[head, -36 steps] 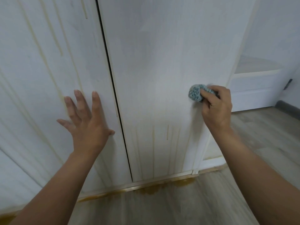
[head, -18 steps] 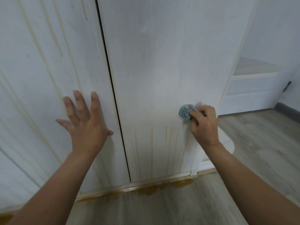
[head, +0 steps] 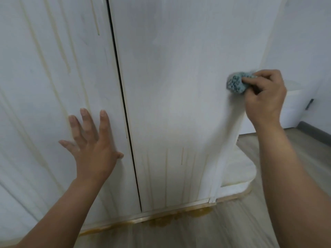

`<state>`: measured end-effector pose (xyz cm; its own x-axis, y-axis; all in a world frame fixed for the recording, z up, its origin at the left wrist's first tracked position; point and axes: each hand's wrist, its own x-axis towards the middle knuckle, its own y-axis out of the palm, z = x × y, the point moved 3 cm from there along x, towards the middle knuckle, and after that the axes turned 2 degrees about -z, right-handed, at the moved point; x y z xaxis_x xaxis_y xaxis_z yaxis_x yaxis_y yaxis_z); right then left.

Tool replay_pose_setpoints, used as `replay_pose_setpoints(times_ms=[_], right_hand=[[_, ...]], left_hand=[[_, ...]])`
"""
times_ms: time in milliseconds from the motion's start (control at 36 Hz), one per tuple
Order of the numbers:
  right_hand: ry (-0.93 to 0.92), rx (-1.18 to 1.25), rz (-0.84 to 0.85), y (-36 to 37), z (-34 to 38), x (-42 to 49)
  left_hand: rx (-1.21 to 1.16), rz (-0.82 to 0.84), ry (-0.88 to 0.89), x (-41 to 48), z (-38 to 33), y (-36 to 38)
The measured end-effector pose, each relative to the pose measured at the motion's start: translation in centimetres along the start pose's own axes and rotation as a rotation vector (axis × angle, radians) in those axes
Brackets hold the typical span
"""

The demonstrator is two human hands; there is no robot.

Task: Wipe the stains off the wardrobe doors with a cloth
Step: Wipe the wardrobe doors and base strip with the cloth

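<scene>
Upward and outward went the right hand [head: 265, 99], clutching the balled blue cloth [head: 235, 84] against the right door [head: 179, 77] near its edge, while the left hand [head: 93, 153] stayed spread flat on the streaked left door [head: 41, 77]; lower drips [head: 166, 169] remained.

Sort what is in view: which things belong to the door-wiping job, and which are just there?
Part of the job:
blue cloth, bunched in the grip of the right hand against the right door; left hand, spread on the left door; yellowish drip streaks on both doors.

Just there:
white rounded shelf beside the wardrobe; wooden floor; yellow puddle along the base; grey skirting board.
</scene>
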<state>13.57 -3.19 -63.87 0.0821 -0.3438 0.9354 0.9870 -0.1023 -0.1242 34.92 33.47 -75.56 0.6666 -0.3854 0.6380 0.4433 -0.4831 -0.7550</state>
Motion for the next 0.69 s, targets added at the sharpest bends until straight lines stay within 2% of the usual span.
replay_pose_setpoints(times_ms=[83, 194, 278, 361, 472, 556, 639, 694], right_hand=[[0.046, 0.042, -0.016, 1.2, -0.7, -1.6], [0.086, -0.041, -0.061, 1.6, -2.4, -6.7], [0.048, -0.095, 0.096, 2.0, -3.8, -12.1], [-0.007, -0.077, 0.193, 1.3, -4.5, -12.1], [0.108, -0.057, 0.048, 0.9, -3.3, -8.5], [0.103, -0.052, -0.001, 1.7, -2.3, -8.8], [0.048, -0.123, 0.008, 2.5, -3.0, -12.5], [0.033, -0.169, 0.099, 2.9, -4.1, -16.0]], left_hand=[[0.002, -0.001, -0.006, -0.1, 0.1, 0.0], [-0.001, 0.009, -0.008, -0.2, 0.2, 0.1], [-0.016, 0.006, -0.02, -0.1, 0.1, 0.2], [-0.011, -0.012, -0.01, -0.1, 0.2, 0.3], [0.013, -0.022, 0.011, -0.1, 0.2, 0.4], [0.02, -0.023, 0.007, 0.0, 0.1, 0.4], [0.027, -0.019, 0.005, -0.1, 0.1, 0.3], [0.026, -0.014, 0.004, -0.1, 0.0, 0.4]])
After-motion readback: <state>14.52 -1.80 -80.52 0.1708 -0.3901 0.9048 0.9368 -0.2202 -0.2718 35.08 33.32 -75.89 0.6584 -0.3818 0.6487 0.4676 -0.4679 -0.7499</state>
